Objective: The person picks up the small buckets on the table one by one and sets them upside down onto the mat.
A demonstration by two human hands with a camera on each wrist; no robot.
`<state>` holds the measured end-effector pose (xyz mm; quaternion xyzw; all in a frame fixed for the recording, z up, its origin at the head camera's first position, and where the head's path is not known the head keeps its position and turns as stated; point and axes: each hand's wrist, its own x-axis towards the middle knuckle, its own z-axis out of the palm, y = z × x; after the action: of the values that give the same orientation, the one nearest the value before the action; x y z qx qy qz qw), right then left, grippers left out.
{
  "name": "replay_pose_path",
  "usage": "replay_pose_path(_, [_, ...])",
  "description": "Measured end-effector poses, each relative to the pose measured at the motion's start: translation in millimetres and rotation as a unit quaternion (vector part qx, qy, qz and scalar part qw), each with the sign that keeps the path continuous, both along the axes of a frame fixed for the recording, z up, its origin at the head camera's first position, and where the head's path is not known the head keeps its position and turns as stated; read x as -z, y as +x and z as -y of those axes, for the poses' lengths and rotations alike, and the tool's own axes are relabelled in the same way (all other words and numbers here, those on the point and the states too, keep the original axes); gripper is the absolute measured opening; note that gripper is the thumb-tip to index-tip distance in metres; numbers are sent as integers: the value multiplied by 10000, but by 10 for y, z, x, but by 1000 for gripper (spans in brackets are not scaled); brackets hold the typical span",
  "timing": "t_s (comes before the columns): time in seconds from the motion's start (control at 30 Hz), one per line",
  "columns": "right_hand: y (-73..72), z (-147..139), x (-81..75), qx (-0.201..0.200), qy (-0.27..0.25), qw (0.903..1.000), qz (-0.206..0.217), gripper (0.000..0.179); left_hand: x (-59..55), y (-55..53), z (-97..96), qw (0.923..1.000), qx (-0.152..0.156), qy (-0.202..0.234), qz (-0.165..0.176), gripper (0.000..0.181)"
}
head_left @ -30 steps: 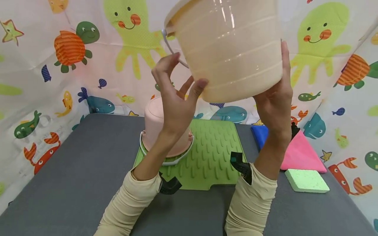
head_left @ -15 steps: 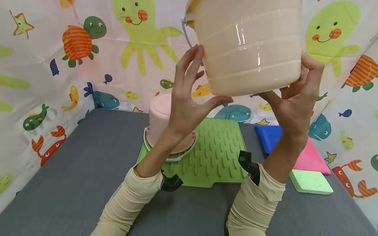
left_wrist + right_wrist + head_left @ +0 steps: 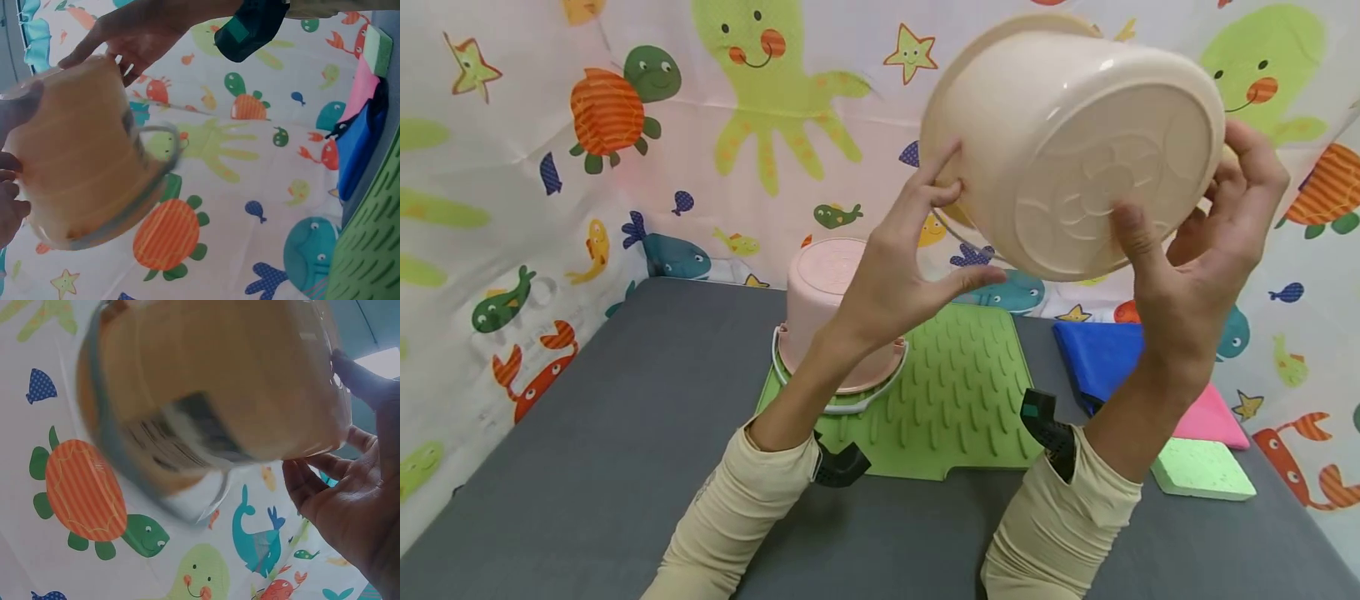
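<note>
In the head view a cream plastic bucket [image 3: 1000,142] is held up in the air. It lies tilted on its side, its flower-embossed base turned towards me. My right hand [image 3: 1206,225] grips it at the base, thumb on the bottom and fingers behind the edge. At the other side my left hand [image 3: 895,267] is spread, fingertips at the wall and thumb stretched out below the base. The bucket's handle [image 3: 125,215] hangs loose and blurred in the left wrist view. A barcode label [image 3: 181,434] shows on the wall in the right wrist view.
A pink bucket [image 3: 812,292] stands upside down on a green ridged mat [image 3: 958,383]. To the right lie a blue folded cloth [image 3: 1093,354], a pink cloth [image 3: 1213,421] and a pale green sponge [image 3: 1202,468] on the grey table [image 3: 625,433]. A patterned curtain hangs behind.
The cream bucket has moved to the right and tipped over, so its base now faces me. My right thumb has come onto the base. My left hand has followed to the right.
</note>
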<state>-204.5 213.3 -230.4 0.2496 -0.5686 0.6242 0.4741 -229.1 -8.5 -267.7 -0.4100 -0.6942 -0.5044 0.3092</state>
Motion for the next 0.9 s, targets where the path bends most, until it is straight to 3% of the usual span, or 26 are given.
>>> replay_pose_path(0.1, [13,-45,23,10,-84,9999,82,78,31,-21,-44,9992,106,-373,21,90])
replay_pose_path(0.23, [9,-66,57,-86,104,9997,202,90,59,-42,-80,9986,-186,-483,97,83])
replay_pose_path(0.33, [-2,-80,82,-82,487,9984,272,100,76,-49,-79,9989,-282,-269,249,72])
replay_pose_path(0.4, [-8,-96,102,-72,806,9961,353,103,92,-54,-67,9988,-287,-119,388,73])
replay_pose_path(0.6, [-30,-145,143,129,1641,9845,604,89,107,-71,-23,9974,-123,372,599,78])
replay_pose_path(0.77, [-47,-179,123,-394,1168,9900,685,73,68,-78,-18,9931,293,775,828,79])
replay_pose_path(0.83, [-40,-195,128,-664,947,9903,767,74,62,-77,-11,9915,283,762,1018,87])
replay_pose_path(0.9, [-29,-211,136,-637,1020,9887,899,77,66,-83,-4,9913,183,675,1118,98])
